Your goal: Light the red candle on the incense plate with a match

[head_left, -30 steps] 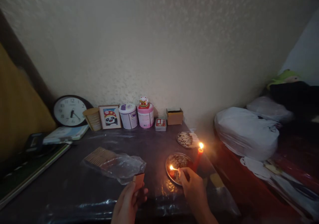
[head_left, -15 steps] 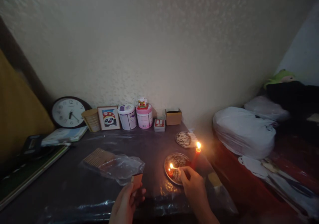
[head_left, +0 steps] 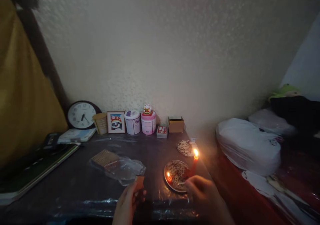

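My left hand (head_left: pixel 128 200) grips a small brown matchbox (head_left: pixel 140 182), fingers closed around its lower end. Between the fingertips of my right hand (head_left: pixel 203 192), blurred by motion, is a pale matchstick (head_left: pixel 181 183) with no flame on it that I can see. The match is over the near side of a round metal plate (head_left: pixel 178 189) with a brown-speckled surface. A short red candle (head_left: pixel 169 179) burns at the plate's left side. Just beyond my right hand, a taller red candle (head_left: pixel 195 165) stands lit; its lower part is dim.
Another plate (head_left: pixel 185 148) with pale sticks lies behind the tall candle. Clear plastic wrap (head_left: pixel 127 168) and a ribbed brown piece (head_left: pixel 105 158) lie left. Along the wall stand a clock (head_left: pixel 82 115), a picture frame (head_left: pixel 116 122), two tins and a cardboard box (head_left: pixel 176 125). White bags (head_left: pixel 247 145) are right.
The match's flame has gone from view, and my right hand has drawn slightly back from the short candle. My left hand keeps the matchbox. The camera view has shifted a little.
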`<state>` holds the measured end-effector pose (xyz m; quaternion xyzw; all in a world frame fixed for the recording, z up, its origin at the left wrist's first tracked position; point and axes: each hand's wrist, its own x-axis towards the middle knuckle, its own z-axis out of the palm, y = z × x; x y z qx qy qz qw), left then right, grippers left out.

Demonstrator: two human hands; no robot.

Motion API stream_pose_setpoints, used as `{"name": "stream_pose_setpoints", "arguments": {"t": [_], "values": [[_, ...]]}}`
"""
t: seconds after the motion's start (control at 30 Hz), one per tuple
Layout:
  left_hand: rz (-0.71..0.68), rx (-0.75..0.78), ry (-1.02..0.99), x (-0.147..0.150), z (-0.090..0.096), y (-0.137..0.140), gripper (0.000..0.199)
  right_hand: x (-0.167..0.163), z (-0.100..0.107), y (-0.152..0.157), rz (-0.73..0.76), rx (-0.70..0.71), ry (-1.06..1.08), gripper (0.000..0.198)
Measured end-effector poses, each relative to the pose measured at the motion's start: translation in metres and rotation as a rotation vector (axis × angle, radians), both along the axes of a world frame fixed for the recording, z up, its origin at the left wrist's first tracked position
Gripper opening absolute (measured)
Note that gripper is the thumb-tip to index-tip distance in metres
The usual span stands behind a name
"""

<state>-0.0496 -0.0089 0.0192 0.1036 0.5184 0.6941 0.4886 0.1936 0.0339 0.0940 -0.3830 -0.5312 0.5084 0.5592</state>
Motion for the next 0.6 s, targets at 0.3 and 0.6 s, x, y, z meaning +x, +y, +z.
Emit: {"name": "stream_pose_setpoints", "arguments": {"t": [0.3,0.6], "values": [[-0.006,0.049,0.003,0.002,0.0,0.001,0.042,0.022,0.007,-0.013,-0.007,0.074,-0.349,0.037],[-0.001,0.08,0.001,0.0,-0.001,0.002,0.041,0.012,-0.002,-0.011,-0.064,0.028,-0.414,0.023]]}}
